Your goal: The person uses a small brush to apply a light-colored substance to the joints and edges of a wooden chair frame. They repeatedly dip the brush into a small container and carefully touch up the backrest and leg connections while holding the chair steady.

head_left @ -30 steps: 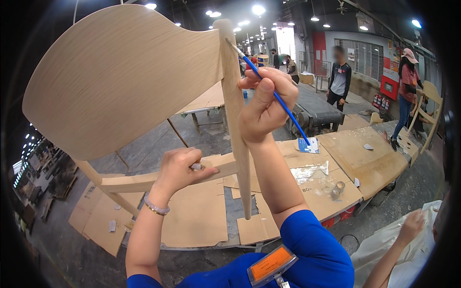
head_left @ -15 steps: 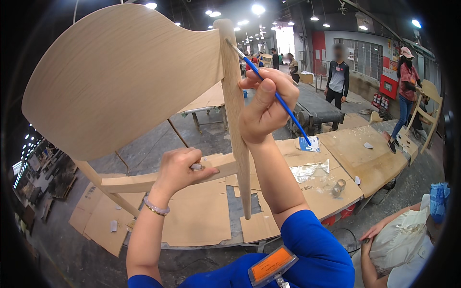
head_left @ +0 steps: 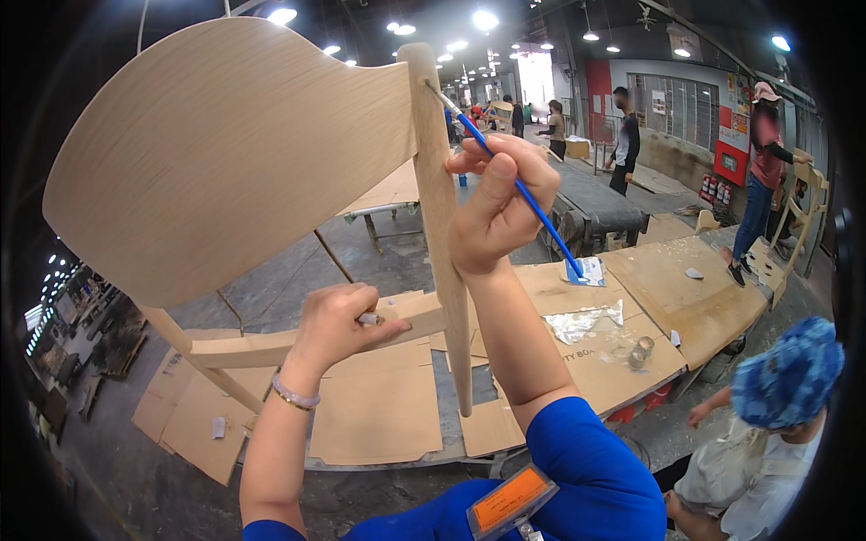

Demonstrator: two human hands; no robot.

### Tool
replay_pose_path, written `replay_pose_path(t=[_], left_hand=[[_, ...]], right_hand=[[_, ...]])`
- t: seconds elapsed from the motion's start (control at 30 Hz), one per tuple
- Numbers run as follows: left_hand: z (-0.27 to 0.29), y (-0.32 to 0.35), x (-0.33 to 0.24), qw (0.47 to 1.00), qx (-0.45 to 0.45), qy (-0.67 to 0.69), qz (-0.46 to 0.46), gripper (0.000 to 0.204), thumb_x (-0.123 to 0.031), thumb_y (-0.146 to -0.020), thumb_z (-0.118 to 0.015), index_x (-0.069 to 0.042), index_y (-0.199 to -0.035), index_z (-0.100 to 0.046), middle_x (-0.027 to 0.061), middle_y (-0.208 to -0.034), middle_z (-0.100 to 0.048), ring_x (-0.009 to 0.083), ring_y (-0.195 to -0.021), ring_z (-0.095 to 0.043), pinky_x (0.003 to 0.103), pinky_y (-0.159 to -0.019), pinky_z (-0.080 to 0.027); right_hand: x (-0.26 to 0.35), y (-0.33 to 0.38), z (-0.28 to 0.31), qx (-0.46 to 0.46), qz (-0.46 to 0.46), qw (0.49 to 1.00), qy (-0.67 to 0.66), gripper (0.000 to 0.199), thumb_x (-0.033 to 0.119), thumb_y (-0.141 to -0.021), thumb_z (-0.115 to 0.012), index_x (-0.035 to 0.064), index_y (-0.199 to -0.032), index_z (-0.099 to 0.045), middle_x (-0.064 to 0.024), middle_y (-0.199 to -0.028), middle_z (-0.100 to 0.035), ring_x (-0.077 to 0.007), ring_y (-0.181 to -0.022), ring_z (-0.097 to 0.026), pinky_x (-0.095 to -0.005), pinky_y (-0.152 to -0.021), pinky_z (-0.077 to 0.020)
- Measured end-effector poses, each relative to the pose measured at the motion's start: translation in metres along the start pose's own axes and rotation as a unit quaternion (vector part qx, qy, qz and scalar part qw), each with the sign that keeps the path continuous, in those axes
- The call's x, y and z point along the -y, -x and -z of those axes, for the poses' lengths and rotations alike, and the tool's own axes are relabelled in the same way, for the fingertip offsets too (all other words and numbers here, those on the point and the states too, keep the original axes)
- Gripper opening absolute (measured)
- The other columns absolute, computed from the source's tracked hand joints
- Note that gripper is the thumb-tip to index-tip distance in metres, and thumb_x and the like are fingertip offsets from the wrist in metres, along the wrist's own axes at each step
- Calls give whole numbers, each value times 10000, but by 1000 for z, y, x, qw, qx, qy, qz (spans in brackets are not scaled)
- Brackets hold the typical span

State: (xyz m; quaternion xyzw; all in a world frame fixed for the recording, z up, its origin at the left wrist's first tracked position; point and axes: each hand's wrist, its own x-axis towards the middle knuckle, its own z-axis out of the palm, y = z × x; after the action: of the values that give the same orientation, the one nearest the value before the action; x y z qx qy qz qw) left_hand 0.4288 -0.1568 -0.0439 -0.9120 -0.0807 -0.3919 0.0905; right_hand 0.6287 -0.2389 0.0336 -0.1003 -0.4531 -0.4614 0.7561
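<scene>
I hold up a pale unfinished wooden chair frame (head_left: 225, 153), its broad curved backrest filling the upper left. My left hand (head_left: 338, 323) grips the lower cross rail (head_left: 271, 347). My right hand (head_left: 498, 206) pinches a thin blue-handled brush (head_left: 532, 203). The brush tip touches the top of the upright post (head_left: 442, 225), close to where the backrest joins it.
Below lies a workbench covered with cardboard sheets (head_left: 379, 415), a piece of foil (head_left: 582, 320) and a small jar (head_left: 642, 347). A person in a blue patterned head covering (head_left: 785, 379) crouches at the lower right. Other people stand farther back in the workshop.
The crouching person at the lower right has come further into view, the blue head covering now showing. My hands, the chair and the brush have barely moved.
</scene>
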Motion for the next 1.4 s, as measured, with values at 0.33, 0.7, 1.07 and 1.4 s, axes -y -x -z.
replay_pose_path(t=[0.33, 0.7, 1.07, 1.4], left_hand=[[4, 11, 10, 1000, 5, -1, 8, 541, -441, -678, -947, -82, -652, -544, 69, -600, -577, 245, -535, -571, 362, -505, -447], [13, 16, 12, 1000, 6, -7, -1, 545, -478, -737, -913, -89, -639, -545, 53, -584, -569, 225, -531, -581, 358, -510, -470], [19, 23, 18, 1000, 13, -11, 1, 552, -458, -740, -915, -88, -632, -520, 50, -579, -556, 219, -527, -573, 354, -508, -469], [25, 31, 23, 1000, 8, -15, 0, 554, -461, -733, -919, -88, -638, -521, 59, -579, -553, 233, -529, -577, 360, -506, -470]], right_hand=[[5, 7, -9, -1, 4, 1000, -7, 223, 194, -1132, -480, -25, -1171, -503, -168, -1031, -665, -157, -692, -699, -258, -660, -585], [10, 11, -17, 8, 4, 1000, -18, 232, 204, -1131, -490, -23, -1173, -510, -170, -1044, -670, -154, -698, -699, -257, -674, -584], [14, 18, -24, 7, 10, 1000, -11, 224, 199, -1131, -490, -21, -1166, -511, -165, -1025, -669, -150, -693, -695, -258, -677, -572], [21, 22, -30, 9, 10, 1000, -5, 209, 177, -1133, -472, -29, -1155, -505, -175, -1035, -657, -159, -691, -705, -264, -663, -592]])
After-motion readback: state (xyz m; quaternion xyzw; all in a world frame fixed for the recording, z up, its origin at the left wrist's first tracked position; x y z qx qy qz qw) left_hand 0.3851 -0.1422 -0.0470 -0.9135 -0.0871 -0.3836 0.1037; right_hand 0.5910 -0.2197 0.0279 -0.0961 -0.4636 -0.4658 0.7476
